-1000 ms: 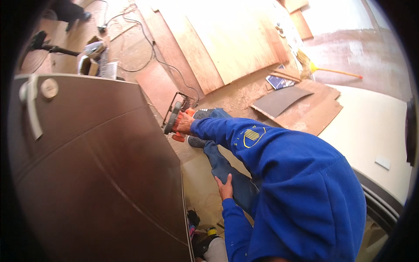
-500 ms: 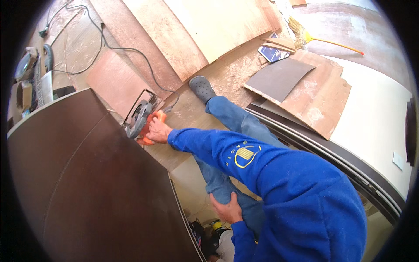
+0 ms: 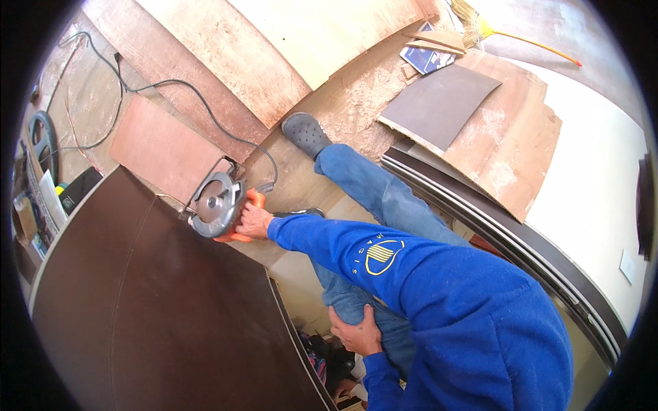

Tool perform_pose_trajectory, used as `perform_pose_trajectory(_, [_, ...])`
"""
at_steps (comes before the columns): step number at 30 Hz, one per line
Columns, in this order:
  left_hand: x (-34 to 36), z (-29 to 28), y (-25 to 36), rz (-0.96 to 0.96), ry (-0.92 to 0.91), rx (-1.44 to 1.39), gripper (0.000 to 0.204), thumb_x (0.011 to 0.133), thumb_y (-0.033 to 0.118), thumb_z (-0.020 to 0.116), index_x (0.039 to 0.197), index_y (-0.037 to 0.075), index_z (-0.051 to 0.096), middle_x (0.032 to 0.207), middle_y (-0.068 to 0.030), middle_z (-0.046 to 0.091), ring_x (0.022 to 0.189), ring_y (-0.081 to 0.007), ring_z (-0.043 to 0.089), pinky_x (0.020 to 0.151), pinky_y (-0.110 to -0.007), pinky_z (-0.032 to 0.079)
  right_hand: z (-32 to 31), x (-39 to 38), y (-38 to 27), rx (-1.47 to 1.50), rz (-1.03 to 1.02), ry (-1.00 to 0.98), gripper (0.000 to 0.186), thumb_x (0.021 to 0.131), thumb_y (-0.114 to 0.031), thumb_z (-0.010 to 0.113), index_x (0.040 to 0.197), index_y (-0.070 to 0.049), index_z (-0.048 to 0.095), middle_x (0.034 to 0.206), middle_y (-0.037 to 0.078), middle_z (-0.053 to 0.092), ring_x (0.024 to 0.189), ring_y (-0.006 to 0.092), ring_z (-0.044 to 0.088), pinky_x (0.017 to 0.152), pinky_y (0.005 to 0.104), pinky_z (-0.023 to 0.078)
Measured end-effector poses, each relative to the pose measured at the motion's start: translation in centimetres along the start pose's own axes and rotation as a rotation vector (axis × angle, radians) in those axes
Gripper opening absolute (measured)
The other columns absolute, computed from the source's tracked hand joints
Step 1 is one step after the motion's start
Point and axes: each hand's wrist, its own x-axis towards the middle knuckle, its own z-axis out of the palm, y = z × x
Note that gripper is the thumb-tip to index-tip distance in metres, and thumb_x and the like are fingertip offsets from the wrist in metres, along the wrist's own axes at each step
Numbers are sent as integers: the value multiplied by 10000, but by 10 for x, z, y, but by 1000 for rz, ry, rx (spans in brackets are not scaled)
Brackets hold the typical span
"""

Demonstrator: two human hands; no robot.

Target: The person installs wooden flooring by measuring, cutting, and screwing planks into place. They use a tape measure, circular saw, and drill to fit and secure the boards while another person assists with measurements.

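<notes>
Plainly, the right hand (image 3: pixel 254 221) is wrapped around the orange handle (image 3: pixel 256 198) of a circular saw (image 3: pixel 218 205), while the left hand (image 3: pixel 359 334) holds no tool and rests on the jeans (image 3: pixel 343 300), thumb spread from the fingers. The saw is at the edge of a dark brown panel (image 3: pixel 171 315), beside a reddish board (image 3: pixel 161 147); whether it touches either, or is running, I cannot tell. Its cord (image 3: pixel 179 81) loops off toward the upper left. Some sawing looks done, judging by the sawdust (image 3: pixel 377 103) on the floor near the pale sheet (image 3: pixel 329 31) and the smaller pieces lying about, such as a grey board (image 3: pixel 442 106). No cut shows on the dark panel, and how much remains cannot be judged from this view. As for markings, the blue sleeve (image 3: pixel 329 236) bears a yellow emblem (image 3: pixel 384 257) with small lettering around it, and a blue printed piece (image 3: pixel 430 60) near the broom (image 3: pixel 473 24) has markings too small to make out.
</notes>
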Motion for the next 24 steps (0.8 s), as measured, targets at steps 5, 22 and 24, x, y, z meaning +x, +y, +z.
perform_pose_trajectory(5, [-2, -9, 25, -5, -36, 52, 932, 673, 387, 839, 1480, 199, 413, 1257, -206, 533, 1163, -424, 559, 965, -532, 445, -13, -5, 16, 39, -64, 13, 133, 896, -269, 556, 934, -207, 667, 923, 29, 664, 949, 213, 616, 879, 408, 413])
perform_pose_trajectory(22, [-20, -48, 67, 46, -203, 231, 1062, 756, 607, 736, 1587, 229, 192, 1530, -339, 303, 1333, -495, 446, 1101, -562, 369, -339, -316, 260, 271, 772, -408, 276, 718, -155, 706, 969, -42, 715, 992, 235, 709, 943, 408, 688, 806, 493, 555])
perform_pose_trajectory(24, [-30, -61, 70, 98, -240, 244, 1056, 792, 647, 679, 1602, 225, 150, 1562, -348, 248, 1358, -505, 417, 1135, -562, 332, -380, -371, 289, 238, 833, -381, 266, 728, -148, 687, 966, -34, 721, 996, 248, 703, 936, 416, 686, 789, 496, 559])
